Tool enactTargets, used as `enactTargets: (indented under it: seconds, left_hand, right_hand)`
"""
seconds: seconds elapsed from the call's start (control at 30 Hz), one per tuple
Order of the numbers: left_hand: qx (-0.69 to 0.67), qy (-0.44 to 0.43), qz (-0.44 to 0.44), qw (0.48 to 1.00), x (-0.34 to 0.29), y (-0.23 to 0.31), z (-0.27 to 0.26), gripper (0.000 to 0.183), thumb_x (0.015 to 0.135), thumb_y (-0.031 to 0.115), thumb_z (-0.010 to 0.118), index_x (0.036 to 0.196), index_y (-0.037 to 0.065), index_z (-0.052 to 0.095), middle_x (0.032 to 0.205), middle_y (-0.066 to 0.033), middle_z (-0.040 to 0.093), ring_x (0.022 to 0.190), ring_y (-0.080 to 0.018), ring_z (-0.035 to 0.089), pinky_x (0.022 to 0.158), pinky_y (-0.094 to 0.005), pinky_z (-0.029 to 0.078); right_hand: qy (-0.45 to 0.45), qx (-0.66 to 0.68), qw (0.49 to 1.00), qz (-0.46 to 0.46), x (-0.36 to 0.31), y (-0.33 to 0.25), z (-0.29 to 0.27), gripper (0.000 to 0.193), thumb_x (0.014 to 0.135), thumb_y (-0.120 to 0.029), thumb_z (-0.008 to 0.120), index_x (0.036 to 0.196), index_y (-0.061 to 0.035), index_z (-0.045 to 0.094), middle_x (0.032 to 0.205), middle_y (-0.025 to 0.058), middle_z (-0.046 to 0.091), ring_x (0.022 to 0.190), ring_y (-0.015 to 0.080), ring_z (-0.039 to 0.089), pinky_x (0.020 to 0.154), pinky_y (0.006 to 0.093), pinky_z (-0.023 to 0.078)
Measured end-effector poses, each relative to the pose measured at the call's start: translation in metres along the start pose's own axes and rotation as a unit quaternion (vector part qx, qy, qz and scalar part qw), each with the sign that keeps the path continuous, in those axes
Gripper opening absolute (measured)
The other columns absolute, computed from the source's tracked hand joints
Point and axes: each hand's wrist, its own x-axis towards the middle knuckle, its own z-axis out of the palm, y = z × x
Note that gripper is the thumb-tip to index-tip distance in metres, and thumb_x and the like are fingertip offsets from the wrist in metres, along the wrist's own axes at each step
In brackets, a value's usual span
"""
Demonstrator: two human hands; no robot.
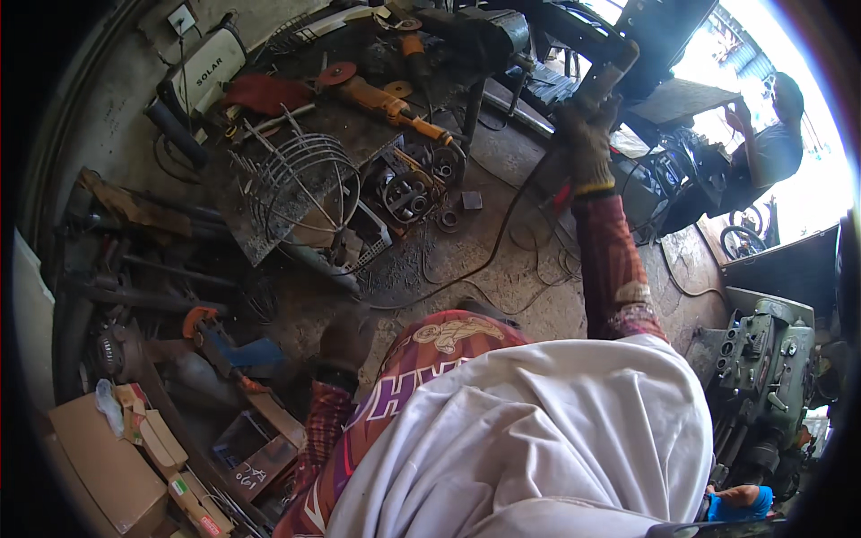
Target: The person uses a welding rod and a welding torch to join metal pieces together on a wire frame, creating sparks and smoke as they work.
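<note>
My right hand (587,134), in a dirty work glove with a yellow cuff, is stretched far forward at the upper right. Its fingers look closed around something dark that I cannot make out. Past the fingers a grey-brown elongated end (619,67) sticks out toward a dark metal frame (659,36). A black cable (502,240) runs up from the floor to beside this hand. Low and close to my body hangs my left hand (345,339), in a dark glove. It is dim and smeared, so its fingers do not show clearly.
A workbench (296,67) carries an orange power tool (386,103) and a red cloth (266,94). A wire fan guard (309,175) and a box of metal parts (408,193) lie ahead. Another person (762,148) holds a panel at the right. Cardboard boxes (108,457) and a green machine (776,359) flank me.
</note>
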Motion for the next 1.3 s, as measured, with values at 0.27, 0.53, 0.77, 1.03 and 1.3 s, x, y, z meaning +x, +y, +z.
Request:
enactTargets:
  seconds: [0.27, 0.53, 0.77, 1.03, 1.3]
  left_hand:
    - [0.117, -0.141, 0.003, 0.983, -0.076, -0.137, 0.113, 0.031, 0.094, 0.03, 0.056, 0.113, 0.01, 0.07, 0.119, -0.0164, 0.068, 0.113, -0.0338, 0.064, 0.097, -0.0465, 0.051]
    - [0.102, -0.252, -0.207, 0.94, -0.165, -0.11, 0.114, 0.031, 0.094, 0.029, 0.054, 0.112, 0.01, 0.07, 0.12, -0.0157, 0.067, 0.115, -0.0333, 0.063, 0.097, -0.0459, 0.051]
    - [0.06, -0.223, -0.194, 0.953, -0.102, -0.064, 0.119, 0.03, 0.094, 0.028, 0.053, 0.11, 0.01, 0.071, 0.121, -0.0151, 0.067, 0.116, -0.0328, 0.062, 0.096, -0.0454, 0.051]
    - [0.072, -0.029, -0.099, 0.992, -0.045, -0.061, 0.121, 0.026, 0.094, 0.026, 0.055, 0.103, 0.006, 0.068, 0.102, -0.0154, 0.067, 0.1, -0.0356, 0.066, 0.085, -0.0486, 0.053]
    - [0.084, -0.142, -0.151, 0.975, -0.047, -0.116, 0.127, 0.03, 0.096, 0.029, 0.053, 0.111, 0.01, 0.07, 0.113, -0.0145, 0.068, 0.111, -0.0339, 0.064, 0.093, -0.0462, 0.052]
  right_hand:
    - [0.099, -0.406, 0.842, -0.34, 0.151, 0.062, 0.091, 0.08, 0.079, -0.045, 0.081, 0.142, -0.0082, 0.048, 0.134, 0.019, 0.055, 0.124, 0.0338, 0.054, 0.102, 0.0434, 0.045]
    - [-0.009, -0.408, 0.883, -0.232, 0.237, 0.107, 0.14, 0.071, 0.08, -0.051, 0.074, 0.131, -0.0057, 0.054, 0.131, 0.0184, 0.057, 0.117, 0.0305, 0.058, 0.096, 0.0454, 0.049]
    - [0.024, -0.15, 0.967, -0.206, 0.32, 0.203, 0.124, 0.126, 0.057, -0.043, 0.096, 0.144, 0.0082, 0.021, 0.132, 0.0239, 0.049, 0.117, 0.0335, 0.056, 0.097, 0.0446, 0.052]
    - [-0.022, 0.012, 0.999, -0.029, 0.258, 0.19, 0.159, 0.125, 0.059, -0.026, 0.095, 0.152, 0.0042, 0.015, 0.14, 0.0193, 0.048, 0.124, 0.0302, 0.053, 0.107, 0.0412, 0.048]
    - [-0.044, -0.03, 0.999, 0.008, 0.23, 0.201, 0.163, 0.142, 0.058, -0.048, 0.093, 0.159, 0.0005, 0.006, 0.152, 0.0243, 0.039, 0.137, 0.0363, 0.044, 0.115, 0.0461, 0.037]
